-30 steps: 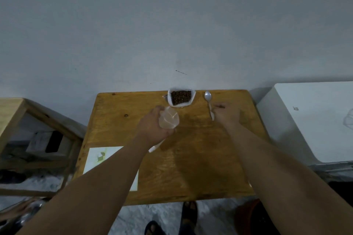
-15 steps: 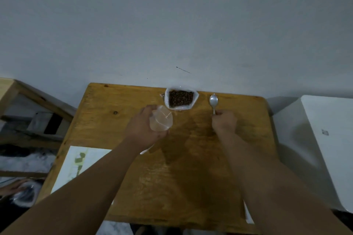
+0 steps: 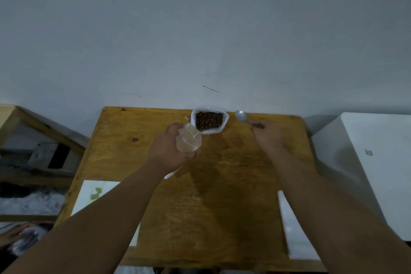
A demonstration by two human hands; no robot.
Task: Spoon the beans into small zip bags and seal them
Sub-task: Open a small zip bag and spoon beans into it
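**Bag held open, spoon gripped beside the bean supply**

1. Left hand (image 3: 170,151): the fingers are curled round a small clear zip bag (image 3: 189,139) and grip it above the wooden table (image 3: 222,218). The bag's mouth stands open and faces up. No beans are visible inside it.

2. Right hand (image 3: 268,137): the fingers are closed together on the handle of a pale spoon (image 3: 241,115). The spoon bowl projects past the fingertips toward the wall. It cannot be told whether the bowl touches the table. The bowl appears empty.

3. Bean supply: the dark beans (image 3: 209,120) sit in an open white bag (image 3: 224,125) at the far edge of the table, near the wall. The zip bag is just beside this white bag on its near left. The spoon bowl lies just to its right (the two hands are thus on either side of the supply).

4. Surroundings: a white sheet with a green mark (image 3: 97,193) lies at the near left corner of the table, partly under the left forearm. A second white sheet (image 3: 293,236) lies along the near right edge. A white cabinet (image 3: 375,167) stands to the right of the table, and a wooden frame (image 3: 13,115) stands to the left.
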